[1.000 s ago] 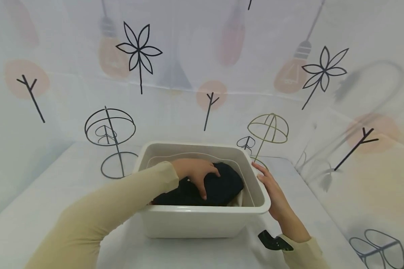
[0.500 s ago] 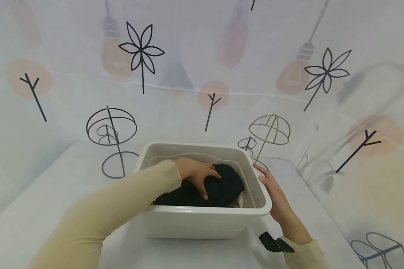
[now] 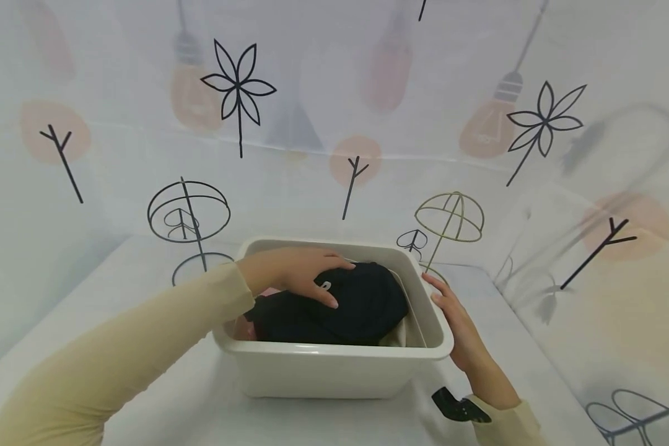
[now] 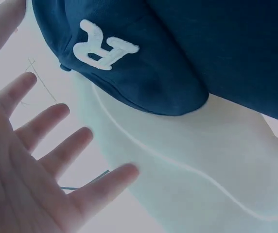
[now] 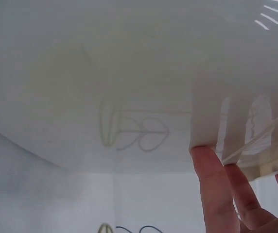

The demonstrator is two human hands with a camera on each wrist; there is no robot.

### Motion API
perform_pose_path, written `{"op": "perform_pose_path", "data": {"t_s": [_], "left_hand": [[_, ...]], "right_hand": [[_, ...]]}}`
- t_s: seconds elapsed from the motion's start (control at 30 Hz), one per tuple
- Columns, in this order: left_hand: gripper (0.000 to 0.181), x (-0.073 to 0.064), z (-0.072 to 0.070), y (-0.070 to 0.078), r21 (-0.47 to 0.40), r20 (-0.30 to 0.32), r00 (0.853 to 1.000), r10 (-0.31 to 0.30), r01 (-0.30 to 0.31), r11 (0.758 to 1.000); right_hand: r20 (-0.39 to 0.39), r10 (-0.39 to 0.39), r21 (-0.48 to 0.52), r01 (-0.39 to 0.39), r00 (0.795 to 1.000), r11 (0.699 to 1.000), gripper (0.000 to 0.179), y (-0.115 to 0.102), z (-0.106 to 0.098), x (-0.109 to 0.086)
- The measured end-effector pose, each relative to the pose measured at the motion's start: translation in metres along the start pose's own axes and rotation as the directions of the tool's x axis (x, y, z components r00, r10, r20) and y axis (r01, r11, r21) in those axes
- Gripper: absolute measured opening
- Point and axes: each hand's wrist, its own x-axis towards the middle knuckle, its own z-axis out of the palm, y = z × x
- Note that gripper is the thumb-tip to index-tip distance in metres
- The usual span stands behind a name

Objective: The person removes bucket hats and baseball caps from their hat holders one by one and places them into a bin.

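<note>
A dark navy cap [image 3: 362, 303] with a white embroidered letter lies in a white plastic bin [image 3: 334, 371]. My left hand [image 3: 295, 272] is over the cap's left part, fingers and thumb spread. In the left wrist view its straight fingers [image 4: 63, 155] stand apart from the cap [image 4: 129, 53], beside the bin's inner wall. My right hand [image 3: 459, 325] rests against the bin's right side near the rim. The right wrist view has its straight fingertips [image 5: 204, 153] touching the bin's glossy outer wall [image 5: 144, 73].
Beside the cap, inside the bin, show a pinkish-red thing [image 3: 244, 329] at the left and a beige thing [image 3: 394, 334] at the right. The bin stands on a white-covered table [image 3: 161, 347]. A printed cloth backdrop [image 3: 290, 186] rises behind and at both sides.
My left hand has lifted off the cap and drawn back up and left, uncovering the white letter and the pinkish thing. The cap sits slightly higher in view. My right hand stays at the bin.
</note>
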Motion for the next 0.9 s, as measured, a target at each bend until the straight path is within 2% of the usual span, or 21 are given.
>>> {"op": "perform_pose_path", "data": {"t_s": [0.2,0.4,0.5,0.67,0.77,0.9], "left_hand": [[0.073,-0.017,-0.003,-0.001,0.174,-0.062,0.998,0.015,-0.004,0.985],[0.068,-0.033,-0.008,-0.003,0.262,-0.142,0.990,0.006,0.032,0.964],[0.066,-0.043,-0.013,-0.005,0.249,-0.183,0.983,-0.004,0.050,0.967],[0.065,-0.061,-0.019,-0.009,0.173,-0.246,0.967,-0.068,0.113,0.978],[0.068,-0.073,-0.018,-0.014,0.117,-0.290,0.951,-0.109,0.148,0.982],[0.072,-0.090,-0.012,-0.022,0.064,-0.351,0.922,-0.160,0.195,0.979]], "right_hand": [[0.006,-0.007,0.005,0.007,1.000,1.000,0.045,0.000,0.000,0.000],[-0.003,0.001,0.006,-0.001,1.000,1.000,0.044,0.000,-0.001,-0.001],[-0.001,-0.005,0.008,0.005,1.000,1.000,0.044,0.000,-0.001,-0.001],[0.001,-0.018,0.006,0.018,1.000,1.000,0.044,0.000,-0.002,0.000],[0.008,-0.018,0.003,0.018,1.000,1.000,0.044,0.000,-0.002,0.000],[0.008,-0.014,-0.007,0.014,1.000,1.000,0.044,0.000,-0.002,0.001]]}}
